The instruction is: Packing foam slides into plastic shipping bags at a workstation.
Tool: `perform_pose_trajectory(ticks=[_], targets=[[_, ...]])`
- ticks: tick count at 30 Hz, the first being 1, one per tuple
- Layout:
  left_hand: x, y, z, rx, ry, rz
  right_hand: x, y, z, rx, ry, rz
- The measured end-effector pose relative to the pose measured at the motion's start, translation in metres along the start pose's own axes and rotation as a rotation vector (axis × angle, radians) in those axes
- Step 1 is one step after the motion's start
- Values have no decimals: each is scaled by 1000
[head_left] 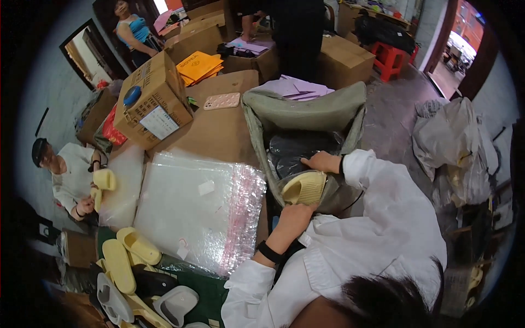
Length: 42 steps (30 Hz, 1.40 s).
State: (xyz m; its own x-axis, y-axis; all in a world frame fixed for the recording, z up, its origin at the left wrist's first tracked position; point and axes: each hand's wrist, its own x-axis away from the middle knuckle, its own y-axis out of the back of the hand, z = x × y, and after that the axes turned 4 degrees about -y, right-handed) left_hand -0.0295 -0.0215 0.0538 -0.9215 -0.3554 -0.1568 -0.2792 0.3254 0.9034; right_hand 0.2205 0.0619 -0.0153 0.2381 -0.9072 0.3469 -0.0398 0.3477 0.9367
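Yellow slipper sits at the mouth of the grey sack, the left hand gripping its heel from below; the right hand rests with fingers spread on black plastic inside. Clear bubble bags lie just left, with loose slippers beyond

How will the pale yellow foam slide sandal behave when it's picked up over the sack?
The pale yellow foam slide sandal is probably light: the left hand holds it from one end alone. Its thick ribbed sole looks springy yet shape-holding, not floppy. The matte ridges likely grip well, and it seems unlikely to roll.
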Motion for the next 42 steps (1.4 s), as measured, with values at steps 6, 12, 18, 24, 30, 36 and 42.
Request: perform_pose_trajectory(ticks=[6, 12, 18, 24, 30, 36, 42], targets=[[-2, -4, -1, 10, -8, 7, -15, -8, 10, 229, -73, 258], [-4, -2, 0, 11, 37, 14, -3, -1, -2, 79, -150, 323], [-1, -12, 12, -102, 74, 10, 41, 81, 67, -316, 276, 6], [-6, -8, 2, -97, 120, 237, -8, -26, 30, -226, 308, 559], [40, 38, -20, -93, 329, 74, 10, 144, 130, -283, 467, -71], [73, 119, -32, 438, 495, -363, 68, 239, 280, -1423, 1044, 223], [56, 105, -10, 1230, 251, -1254, 41, 293, 342, -1298, 1292, 31]])
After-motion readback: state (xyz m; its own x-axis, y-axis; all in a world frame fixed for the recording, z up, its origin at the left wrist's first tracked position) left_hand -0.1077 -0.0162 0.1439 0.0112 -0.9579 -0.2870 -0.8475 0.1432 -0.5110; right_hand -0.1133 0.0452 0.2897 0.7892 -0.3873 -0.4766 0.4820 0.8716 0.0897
